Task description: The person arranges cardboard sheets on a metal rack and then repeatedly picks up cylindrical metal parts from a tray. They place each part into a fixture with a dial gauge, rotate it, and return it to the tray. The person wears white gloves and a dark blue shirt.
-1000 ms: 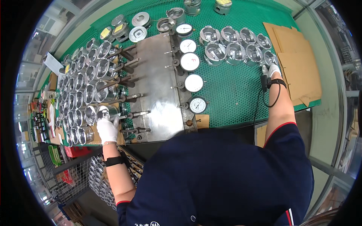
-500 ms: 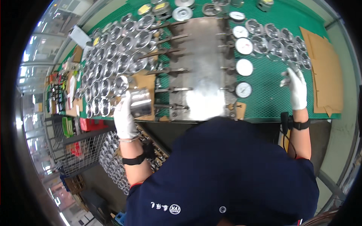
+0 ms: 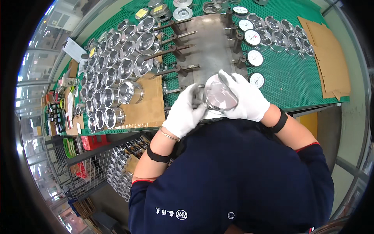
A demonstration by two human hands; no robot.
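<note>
A shiny metal piston [image 3: 219, 93] is at the near end of the steel plate, its flat round crown turned up toward me. My right hand [image 3: 245, 97], in a white glove, wraps the piston's right side, thumb along the crown's edge. On the opposite side, my left hand [image 3: 186, 109], also gloved, has its fingers curled against the piston's edge; they are slightly blurred. The steel plate [image 3: 212, 43] runs away from me. Clamp stands with rods line its left side, and dial gauges [image 3: 255, 58] line its right. My hands and the piston cover the plate's near end.
Rows of pistons [image 3: 126, 68] stand at the left, partly on cardboard [image 3: 150, 105]. A smaller group of pistons [image 3: 279, 39] stands at the far right, beside a cardboard sheet [image 3: 327, 58]. Below the table's left edge, a wire-sided cart [image 3: 93, 163] stands near more pistons [image 3: 119, 175].
My left hand has brought a piston from the left rows to the plate's near end. My right hand has come in from the right pistons and taken hold of it.
</note>
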